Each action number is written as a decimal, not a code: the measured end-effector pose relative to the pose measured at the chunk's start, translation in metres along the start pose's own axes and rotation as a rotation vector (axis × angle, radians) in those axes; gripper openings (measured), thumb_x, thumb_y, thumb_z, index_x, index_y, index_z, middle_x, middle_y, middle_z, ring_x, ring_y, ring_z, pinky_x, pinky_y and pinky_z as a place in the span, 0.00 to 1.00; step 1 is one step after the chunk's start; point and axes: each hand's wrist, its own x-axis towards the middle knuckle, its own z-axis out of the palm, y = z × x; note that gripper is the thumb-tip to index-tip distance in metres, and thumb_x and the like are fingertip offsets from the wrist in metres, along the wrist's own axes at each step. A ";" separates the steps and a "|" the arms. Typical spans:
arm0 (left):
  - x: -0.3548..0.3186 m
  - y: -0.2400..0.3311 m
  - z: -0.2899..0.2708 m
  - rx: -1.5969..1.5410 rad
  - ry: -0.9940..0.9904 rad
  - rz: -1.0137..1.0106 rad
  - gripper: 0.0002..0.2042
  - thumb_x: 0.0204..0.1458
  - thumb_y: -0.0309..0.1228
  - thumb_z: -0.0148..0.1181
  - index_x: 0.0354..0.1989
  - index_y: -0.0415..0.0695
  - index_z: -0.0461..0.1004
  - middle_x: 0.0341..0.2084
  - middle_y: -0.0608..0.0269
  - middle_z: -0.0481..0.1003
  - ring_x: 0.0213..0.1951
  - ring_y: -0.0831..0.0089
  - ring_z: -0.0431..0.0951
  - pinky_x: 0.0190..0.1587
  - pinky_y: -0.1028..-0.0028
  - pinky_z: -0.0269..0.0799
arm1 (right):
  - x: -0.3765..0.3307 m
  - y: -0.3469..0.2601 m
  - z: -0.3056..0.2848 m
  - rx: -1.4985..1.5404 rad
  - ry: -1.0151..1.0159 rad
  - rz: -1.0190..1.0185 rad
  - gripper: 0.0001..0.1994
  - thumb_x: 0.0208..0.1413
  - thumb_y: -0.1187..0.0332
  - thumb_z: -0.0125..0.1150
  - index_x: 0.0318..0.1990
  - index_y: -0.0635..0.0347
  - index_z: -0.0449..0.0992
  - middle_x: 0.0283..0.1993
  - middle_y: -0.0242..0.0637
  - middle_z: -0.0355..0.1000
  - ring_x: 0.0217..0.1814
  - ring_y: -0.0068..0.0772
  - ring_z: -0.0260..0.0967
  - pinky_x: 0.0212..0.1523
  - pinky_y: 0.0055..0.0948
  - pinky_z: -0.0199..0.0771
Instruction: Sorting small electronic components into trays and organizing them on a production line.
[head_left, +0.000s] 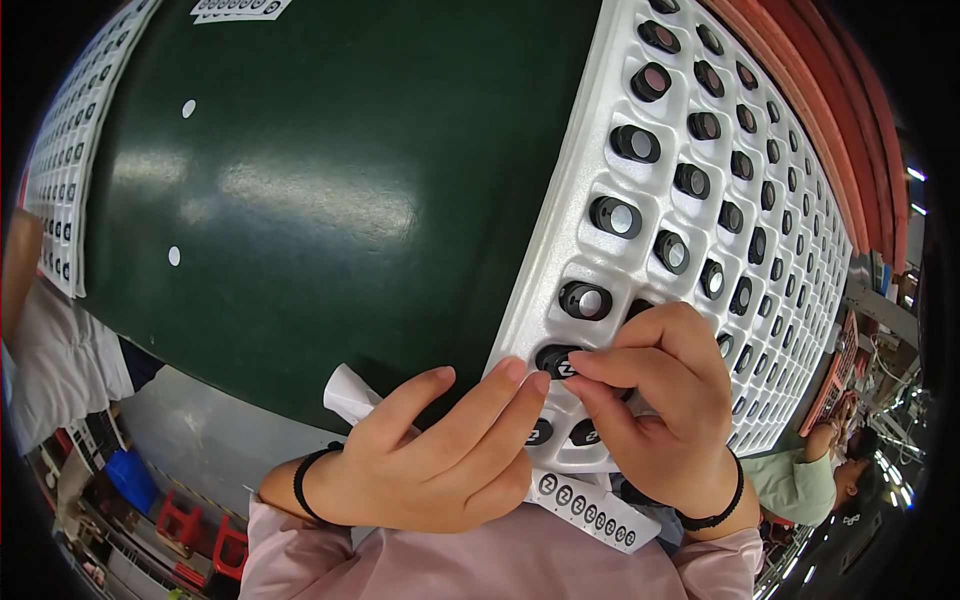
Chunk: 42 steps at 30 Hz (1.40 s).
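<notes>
My right hand (660, 385) is closed in a pinch, with thumb and forefinger at the edge of a small round sticker (565, 368). That sticker lies against a black oval piece (548, 358) in the white moulded tray (530, 290). Beside it, my left hand (440, 450) has its long fingers stretched toward the same piece, tips near the tray's edge. A strip of round black-and-white stickers (590, 508) passes beneath the left hand and appears held at its thumb. Black pieces in the nearest pockets carry similar stickers; farther ones show plain round faces.
The dark green table (330, 290) spreads left of the tray, with two white dots on it. Another filled tray (75, 150) stands at the far left, and a sticker sheet (240, 8) lies at the back. Two other people are at the sides; red stools (180, 520) stand lower left.
</notes>
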 end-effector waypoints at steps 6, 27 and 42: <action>0.006 -0.003 -0.007 0.031 -0.058 0.061 0.07 0.52 0.31 0.50 0.24 0.52 0.60 0.44 0.63 0.81 0.50 0.66 0.79 0.47 0.63 0.68 | 0.001 0.001 0.001 0.013 0.001 -0.001 0.14 0.35 0.84 0.73 0.32 0.61 0.80 0.31 0.33 0.67 0.26 0.27 0.63 0.24 0.25 0.59; 0.017 -0.009 -0.015 0.156 -0.163 0.204 0.09 0.53 0.39 0.48 0.25 0.50 0.70 0.42 0.63 0.78 0.51 0.70 0.75 0.51 0.63 0.68 | 0.000 0.003 0.003 -0.027 0.031 -0.063 0.12 0.34 0.80 0.72 0.30 0.60 0.78 0.29 0.33 0.66 0.26 0.34 0.62 0.25 0.31 0.59; 0.009 -0.007 -0.007 -0.005 -0.075 0.127 0.06 0.50 0.29 0.51 0.25 0.47 0.62 0.44 0.52 0.80 0.49 0.61 0.79 0.48 0.64 0.73 | -0.017 -0.007 -0.012 -0.302 -0.159 -0.221 0.23 0.36 0.83 0.65 0.47 0.69 0.80 0.40 0.38 0.67 0.38 0.37 0.66 0.36 0.32 0.67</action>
